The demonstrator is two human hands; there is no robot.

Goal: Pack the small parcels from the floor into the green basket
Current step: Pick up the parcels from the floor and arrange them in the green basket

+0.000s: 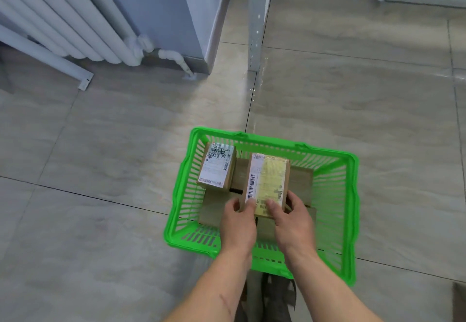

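The green basket [335,195] stands on the tiled floor in front of me. Both hands grip the near end of a brown parcel with a yellow and white label [268,183], held over the basket's middle. My left hand [238,221] holds its left corner and my right hand [292,218] its right corner. A second small parcel with a white label [216,168] lies in the basket's far left corner. Flat brown parcels [301,178] lie underneath them on the basket's bottom.
A white radiator [63,19] with a pipe stands against the wall at the back left. A grey metal post [256,19] rises beyond the basket. Tiled floor [113,145] stretches to the left and right. My shoes show below the basket.
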